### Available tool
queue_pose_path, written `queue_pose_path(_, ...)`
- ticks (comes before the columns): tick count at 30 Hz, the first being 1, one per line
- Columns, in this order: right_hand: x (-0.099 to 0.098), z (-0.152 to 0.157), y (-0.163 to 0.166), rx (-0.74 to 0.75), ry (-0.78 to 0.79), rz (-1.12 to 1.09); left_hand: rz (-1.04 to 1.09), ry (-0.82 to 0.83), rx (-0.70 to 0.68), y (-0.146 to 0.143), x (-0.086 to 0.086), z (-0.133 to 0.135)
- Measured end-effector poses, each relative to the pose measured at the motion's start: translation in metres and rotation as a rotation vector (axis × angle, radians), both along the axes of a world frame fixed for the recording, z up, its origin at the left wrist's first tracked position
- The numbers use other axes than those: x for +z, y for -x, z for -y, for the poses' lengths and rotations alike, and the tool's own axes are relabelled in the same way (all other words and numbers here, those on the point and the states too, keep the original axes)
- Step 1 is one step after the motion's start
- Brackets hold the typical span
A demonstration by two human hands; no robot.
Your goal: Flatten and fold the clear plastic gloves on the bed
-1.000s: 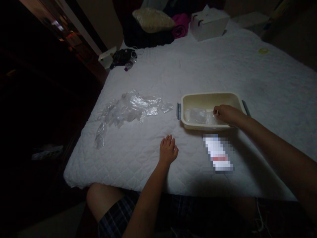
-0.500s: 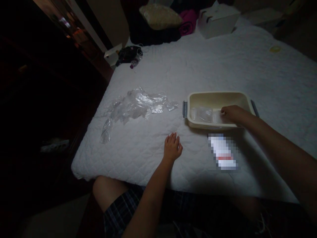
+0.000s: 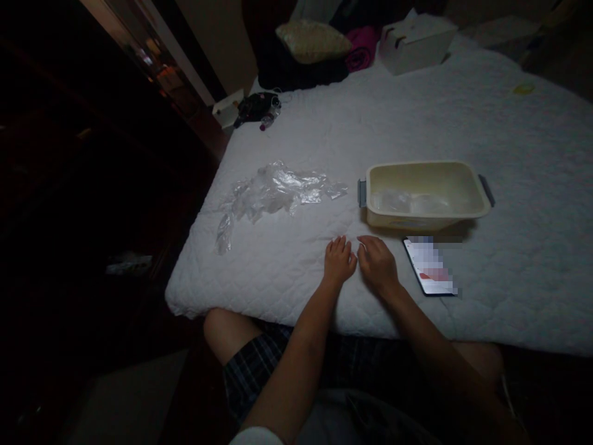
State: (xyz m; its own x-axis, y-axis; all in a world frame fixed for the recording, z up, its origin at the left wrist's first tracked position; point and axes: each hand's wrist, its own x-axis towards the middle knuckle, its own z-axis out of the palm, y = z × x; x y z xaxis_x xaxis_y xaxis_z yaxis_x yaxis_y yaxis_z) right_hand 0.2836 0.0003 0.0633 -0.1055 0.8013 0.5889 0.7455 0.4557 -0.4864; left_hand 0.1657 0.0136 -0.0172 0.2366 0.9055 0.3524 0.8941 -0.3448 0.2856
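My left hand (image 3: 339, 262) rests palm down on the white quilted mattress (image 3: 417, 117), fingers lightly bent and empty. My right hand (image 3: 376, 262) lies right beside it, also palm down with curled fingers, nothing seen in it. Just behind my right hand stands a cream plastic basin (image 3: 463, 210) with grey handles, holding clear plastic bags (image 3: 403, 201). A phone (image 3: 430, 268) with a lit screen lies to the right of my right hand. A crumpled pile of clear plastic bags (image 3: 278, 188) lies to the left, beyond my left hand.
At the head of the mattress are a tan pillow (image 3: 312, 40), dark and pink cloth (image 3: 356, 52), and a white box (image 3: 417, 40). Small dark items (image 3: 254, 108) lie at the far left corner. The mattress's left edge drops to a dark floor. My knees sit under the near edge.
My right hand has left the basin and come down onto the mattress next to my left hand. The view shifted, so everything sits further right.
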Motion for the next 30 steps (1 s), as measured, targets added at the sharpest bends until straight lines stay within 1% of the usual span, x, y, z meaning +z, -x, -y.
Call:
queue_pose_path(2,-0.005,0.004,0.02,-0.023,0.013,-0.063,-0.023,0.009,-0.019,0.003,0.001,0.003)
queue_pose_path(4,-0.005,0.004,0.036,-0.027,0.024,-0.107,-0.059,0.025,-0.048,0.015,0.003,0.012)
queue_pose_path(7,-0.006,0.004,0.057,0.014,0.062,-0.115,-0.106,0.04,-0.088,0.051,0.007,0.041)
queue_pose_path(8,-0.009,0.005,0.065,0.031,0.079,-0.102,-0.11,0.038,-0.05,0.066,0.009,0.054)
queue_pose_path(10,-0.02,0.01,0.082,0.06,0.115,-0.055,-0.107,0.018,0.026,0.096,0.011,0.078)
queue_pose_path(12,-0.037,0.018,0.1,0.077,0.159,0.022,-0.102,0.004,0.075,0.122,0.011,0.098)
queue_pose_path(15,-0.064,0.033,0.123,0.095,0.209,0.197,-0.083,-0.002,0.09,0.152,0.01,0.112)
queue_pose_path(17,-0.078,0.039,0.13,0.074,0.212,0.294,-0.06,-0.005,0.101,0.169,0.011,0.111)
queue_pose_path(20,-0.086,0.041,0.132,0.048,0.203,0.347,-0.026,-0.008,0.164,0.198,0.015,0.101)
queue_pose_path(22,-0.088,0.04,0.13,0.052,0.203,0.345,-0.028,-0.001,0.244,0.222,0.021,0.091)
queue_pose_path(25,-0.088,0.038,0.129,0.047,0.207,0.324,-0.085,0.069,0.424,0.26,0.032,0.07)
queue_pose_path(30,-0.088,0.038,0.129,0.048,0.199,0.3,-0.115,0.1,0.562,0.316,0.047,0.029)
